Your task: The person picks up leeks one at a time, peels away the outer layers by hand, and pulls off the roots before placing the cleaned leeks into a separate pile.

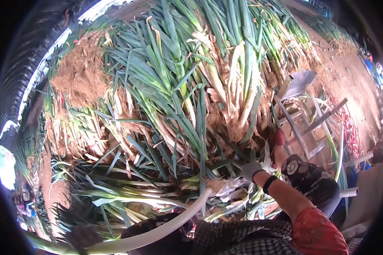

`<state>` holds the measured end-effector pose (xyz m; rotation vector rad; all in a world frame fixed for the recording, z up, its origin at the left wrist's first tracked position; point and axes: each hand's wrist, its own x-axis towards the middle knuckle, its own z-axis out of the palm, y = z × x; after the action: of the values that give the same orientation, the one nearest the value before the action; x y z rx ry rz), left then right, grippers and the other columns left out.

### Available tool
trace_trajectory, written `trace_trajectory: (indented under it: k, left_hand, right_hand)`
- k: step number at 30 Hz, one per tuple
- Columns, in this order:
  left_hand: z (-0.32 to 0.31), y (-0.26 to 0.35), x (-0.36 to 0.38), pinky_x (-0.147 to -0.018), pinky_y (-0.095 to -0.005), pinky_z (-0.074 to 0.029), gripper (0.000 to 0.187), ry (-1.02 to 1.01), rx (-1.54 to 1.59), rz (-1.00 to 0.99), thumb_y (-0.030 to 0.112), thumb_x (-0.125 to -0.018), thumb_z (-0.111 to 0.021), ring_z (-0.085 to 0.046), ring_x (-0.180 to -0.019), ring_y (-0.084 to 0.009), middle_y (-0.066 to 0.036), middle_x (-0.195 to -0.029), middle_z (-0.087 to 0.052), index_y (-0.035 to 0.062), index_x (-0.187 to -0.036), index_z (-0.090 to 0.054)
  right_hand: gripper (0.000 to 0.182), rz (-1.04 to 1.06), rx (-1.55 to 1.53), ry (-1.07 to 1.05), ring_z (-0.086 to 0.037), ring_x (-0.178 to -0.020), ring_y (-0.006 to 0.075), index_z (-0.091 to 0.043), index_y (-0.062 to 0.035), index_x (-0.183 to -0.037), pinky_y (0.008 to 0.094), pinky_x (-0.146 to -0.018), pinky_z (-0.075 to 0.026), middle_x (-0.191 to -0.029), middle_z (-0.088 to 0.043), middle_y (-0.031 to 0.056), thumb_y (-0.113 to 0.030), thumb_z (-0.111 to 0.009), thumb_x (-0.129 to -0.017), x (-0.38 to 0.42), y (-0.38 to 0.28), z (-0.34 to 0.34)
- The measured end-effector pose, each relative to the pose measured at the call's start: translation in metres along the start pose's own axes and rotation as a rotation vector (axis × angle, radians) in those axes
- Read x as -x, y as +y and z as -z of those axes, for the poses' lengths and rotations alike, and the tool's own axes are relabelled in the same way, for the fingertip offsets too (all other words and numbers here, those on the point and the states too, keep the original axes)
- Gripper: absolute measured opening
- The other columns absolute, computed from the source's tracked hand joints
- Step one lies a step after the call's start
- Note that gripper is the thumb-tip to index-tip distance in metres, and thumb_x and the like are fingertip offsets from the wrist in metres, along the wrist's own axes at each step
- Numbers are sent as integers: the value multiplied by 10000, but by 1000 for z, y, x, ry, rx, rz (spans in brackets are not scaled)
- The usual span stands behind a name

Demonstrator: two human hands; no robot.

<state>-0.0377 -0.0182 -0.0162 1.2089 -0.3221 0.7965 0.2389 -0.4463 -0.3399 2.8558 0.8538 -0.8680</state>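
Note:
A long leek [174,224] curves across the front, its root end near the middle and its stalk running to the lower left. My left hand [83,237], in a dark glove and blurred, is closed around this stalk. My right hand [251,171], in a grey glove, is right of the root end. Its fingers look pressed together above pale loose leaf skins [234,187]; what they hold is hidden. Beyond both hands lies a large heap of leeks [166,85] with green leaves and brown roots.
At the right stands a metal frame [300,136] with a bent metal sheet [300,83] behind it. Red netting or string [349,136] lies beside it. More leeks [76,131] are stacked at the left, and bare soil [349,76] shows at the upper right.

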Motion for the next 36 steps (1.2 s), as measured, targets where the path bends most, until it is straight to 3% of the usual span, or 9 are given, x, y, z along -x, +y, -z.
trace_trajectory:
  k: [3, 13, 17, 19, 20, 26, 31, 34, 36]
  left_hand:
    - [10, 6, -17, -753, -288, -400, 387, 202, -245, 137, 368, -863, -659, -455, -754, -151, -48, -878, -470, 43, -1016, -513]
    - [32, -23, -29, -671, -274, -349, 354, 300, -344, 269, 146, -857, -604, -376, -728, -113, -20, -901, -397, 28, -1157, -457]
    - [48, -12, -24, -627, -234, -359, 395, 250, -351, 161, 162, -876, -572, -387, -652, -98, -66, -1119, -518, 34, -1225, -440]
    - [47, -8, -26, -568, -204, -363, 315, 145, -321, 273, 177, -928, -502, -379, -560, -87, -68, -1056, -549, 30, -1204, -458]
    - [-29, -32, -44, -485, -197, -349, 160, 804, -488, 103, 183, -964, -442, -352, -473, -79, -37, -818, -489, 42, -1025, -487]
    - [-71, -37, -42, -453, -221, -375, 172, 321, -622, 112, 198, -881, -554, -421, -483, -102, -28, -676, -451, 64, -881, -447]
    - [-87, -83, -13, -560, -269, -460, 188, 257, 34, 575, 152, -826, -646, -526, -579, -140, -57, -741, -571, 12, -932, -578]
    - [-194, -80, -36, -555, -254, -442, 298, 74, -345, 713, 107, -825, -638, -529, -606, -104, -56, -800, -608, -34, -1087, -625]
    - [-196, -100, -35, -549, -245, -427, 369, 41, -337, 693, 93, -841, -616, -521, -608, -85, -38, -803, -606, -41, -1185, -601]
  right_hand:
    - [322, -194, -48, 29, -677, -784, 351, -683, -121, -978, 448, -679, -530, -825, -690, 164, -392, -566, -849, -5, -3, 32]
    - [380, 81, -848, 18, -650, -666, 201, -662, -13, -1004, 317, -628, -505, -724, -669, 111, -270, -764, -742, -123, -101, 25]
    - [503, 470, -1665, 151, -599, -954, 123, -494, 23, -1296, 254, -856, -472, -1092, -645, 78, -84, -678, -840, -90, -122, 43]
    - [531, 512, -1343, 181, -563, -1035, 126, -443, 12, -1345, 259, -907, -441, -1168, -609, 69, -76, -654, -866, -71, -112, 79]
    - [560, 542, -1023, 203, -527, -1116, 130, -392, 1, -1394, 264, -958, -410, -1244, -573, 61, -68, -630, -892, -62, -106, 103]
    - [358, 666, -940, 874, -509, -711, 206, -513, 4, -952, 349, -662, -454, -758, -512, 103, -327, -641, -908, 38, -114, 273]
    - [309, 642, -1390, 624, -446, -646, 19, -490, -84, -980, 167, -561, -378, -720, -485, -35, -389, -536, -965, 121, -135, 287]
    - [132, 576, -1883, 369, -483, -673, 32, -481, -68, -983, 180, -575, -396, -786, -530, -43, -193, -455, -1016, 150, -150, 249]
    - [126, 639, -1432, 623, -573, -770, 68, -506, -42, -1068, 211, -639, -456, -909, -616, 9, -110, -539, -967, 169, -153, 228]
